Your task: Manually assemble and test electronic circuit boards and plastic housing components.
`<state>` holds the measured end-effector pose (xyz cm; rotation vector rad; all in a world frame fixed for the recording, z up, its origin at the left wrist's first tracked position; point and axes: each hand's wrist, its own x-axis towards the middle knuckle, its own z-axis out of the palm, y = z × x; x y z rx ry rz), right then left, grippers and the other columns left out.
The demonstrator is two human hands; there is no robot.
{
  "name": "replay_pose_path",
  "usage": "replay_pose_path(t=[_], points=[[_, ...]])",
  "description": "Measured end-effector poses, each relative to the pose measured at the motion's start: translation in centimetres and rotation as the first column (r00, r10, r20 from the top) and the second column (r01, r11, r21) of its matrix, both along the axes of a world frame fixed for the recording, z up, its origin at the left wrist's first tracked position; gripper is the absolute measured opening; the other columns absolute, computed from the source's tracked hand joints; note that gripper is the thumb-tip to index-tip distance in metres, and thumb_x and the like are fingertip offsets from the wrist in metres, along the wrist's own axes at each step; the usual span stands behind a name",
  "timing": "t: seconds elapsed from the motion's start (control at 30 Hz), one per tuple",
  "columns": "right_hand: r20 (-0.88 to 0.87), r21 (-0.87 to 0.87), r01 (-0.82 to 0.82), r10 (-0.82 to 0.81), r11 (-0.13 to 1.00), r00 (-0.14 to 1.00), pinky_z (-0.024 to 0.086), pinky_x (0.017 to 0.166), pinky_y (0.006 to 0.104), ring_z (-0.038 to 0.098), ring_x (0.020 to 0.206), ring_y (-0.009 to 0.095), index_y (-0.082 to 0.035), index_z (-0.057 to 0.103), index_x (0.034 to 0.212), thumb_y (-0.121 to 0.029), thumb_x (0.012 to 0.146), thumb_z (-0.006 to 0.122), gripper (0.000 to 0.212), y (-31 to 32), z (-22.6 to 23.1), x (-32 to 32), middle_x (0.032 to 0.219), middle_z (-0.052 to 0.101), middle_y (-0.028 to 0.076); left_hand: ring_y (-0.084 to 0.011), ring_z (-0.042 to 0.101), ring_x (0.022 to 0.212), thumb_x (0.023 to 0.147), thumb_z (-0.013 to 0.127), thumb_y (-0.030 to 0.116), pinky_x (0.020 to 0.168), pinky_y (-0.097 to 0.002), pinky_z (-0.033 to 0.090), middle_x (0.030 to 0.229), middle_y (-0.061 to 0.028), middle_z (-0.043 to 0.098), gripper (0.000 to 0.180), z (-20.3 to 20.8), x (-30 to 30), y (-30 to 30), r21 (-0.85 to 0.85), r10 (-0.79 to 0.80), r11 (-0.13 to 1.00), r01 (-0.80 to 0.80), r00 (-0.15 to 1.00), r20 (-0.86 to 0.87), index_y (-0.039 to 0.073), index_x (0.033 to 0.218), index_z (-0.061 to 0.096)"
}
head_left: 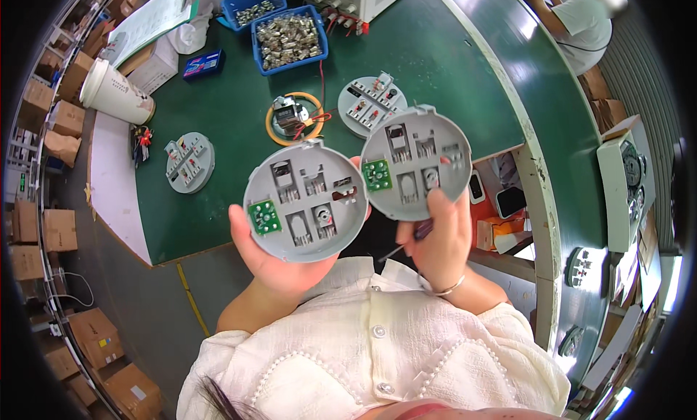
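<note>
My left hand (pixel 279 269) is closed around the lower left rim of a round grey plastic housing (pixel 305 204). Several cut-outs with metal contacts and a green circuit board (pixel 265 217) show on its face. A matching round grey housing (pixel 417 164) is in my right hand (pixel 449 240), thumb on its face near the lower edge. That one carries a green board (pixel 377 175) at its left. The two housings are side by side, rims close together or touching. A dark-handled tool with a thin metal shaft, looking like a screwdriver (pixel 423 230), is also tucked in my right hand.
On the green table (pixel 232 224) lie two more grey round units (pixel 190 163) (pixel 370 104) and an orange ring with a meter-like block (pixel 290 118). Blue bins (pixel 321 29) of small metal parts stand behind. A paper cup (pixel 120 91) is left; a person (pixel 581 28) sits far right.
</note>
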<state>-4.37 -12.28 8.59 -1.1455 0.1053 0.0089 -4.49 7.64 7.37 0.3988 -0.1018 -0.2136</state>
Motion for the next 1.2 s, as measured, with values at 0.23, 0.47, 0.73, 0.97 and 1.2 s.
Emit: replay_pose_path(t=[0.23, 0.47, 0.73, 0.97, 1.2], points=[[0.358, -0.632, 0.394, -0.2, 0.667, 0.912, 0.051, 0.054, 0.0281, 0.062, 0.065, 0.016, -0.008, 0.064, 0.134, -0.019, 0.096, 0.067, 0.039, -9.1, -3.3, 8.1, 0.108, 0.068, 0.01, -0.0408, 0.048, 0.142, 0.09, 0.071, 0.065, 0.115, -0.0529, 0.042, 0.156, -0.0254, 0.044, 0.102, -0.5, -0.9, 4.5, 0.624, 0.097, 0.779, -0.056, 0.995, -0.032, -0.002, 0.158, 0.035], [0.358, -0.927, 0.368, 0.124, -0.071, 0.926, 0.06, 0.08, 0.0376, 0.073, 0.099, 0.03, -0.009, 0.073, 0.125, -0.016, 0.081, 0.081, 0.045, -7.8, -3.2, 7.4, 0.131, 0.065, 0.011, -0.0421, 0.05, 0.133, 0.074, 0.094, 0.032, 0.109, -0.0531, 0.043, 0.149, -0.0279, 0.045, 0.104, -0.8, -3.1, 6.3, 0.762, -0.113, -0.412, -0.499, 0.858, 0.501, -0.005, 0.153, 0.039], [0.376, -0.919, 0.262, 0.455, 0.295, 0.807, 0.059, 0.073, 0.0376, 0.073, 0.085, 0.028, -0.009, 0.073, 0.121, -0.011, 0.08, 0.081, 0.042, -1.3, -3.2, 4.7, 0.119, 0.069, 0.01, -0.0487, 0.048, 0.131, 0.076, 0.09, 0.04, 0.107, -0.0557, 0.043, 0.149, -0.0324, 0.044, 0.101, -2.3, -2.5, 5.3, 0.534, -0.208, -0.679, -0.505, 0.829, 0.519, -0.002, 0.153, 0.041], [0.375, -0.824, 0.177, 0.285, 0.538, 0.882, 0.048, 0.06, 0.0252, 0.058, 0.064, 0.011, -0.007, 0.075, 0.114, -0.002, 0.085, 0.076, 0.03, -0.7, -2.3, 5.1, 0.095, 0.07, 0.003, -0.0492, 0.047, 0.134, 0.077, 0.089, 0.04, 0.109, -0.0557, 0.042, 0.151, -0.0307, 0.044, 0.096, -2.4, -0.1, 0.5, 0.556, -0.2, -0.642, -0.528, 0.816, 0.543, 0.001, 0.152, 0.045], [0.099, -0.727, -0.074, 0.211, 0.682, 0.972, 0.039, 0.059, 0.0204, 0.046, 0.066, 0.002, -0.003, 0.076, 0.109, -0.003, 0.089, 0.075, 0.02, -2.3, -2.1, 5.9, 0.088, 0.065, -0.006, -0.0468, 0.047, 0.137, 0.076, 0.089, 0.041, 0.11, -0.0546, 0.042, 0.153, -0.0264, 0.045, 0.094, -2.6, 2.4, 0.3, 0.544, -0.362, -0.451, -0.708, 0.702, 0.613, 0.001, 0.15, 0.047]])
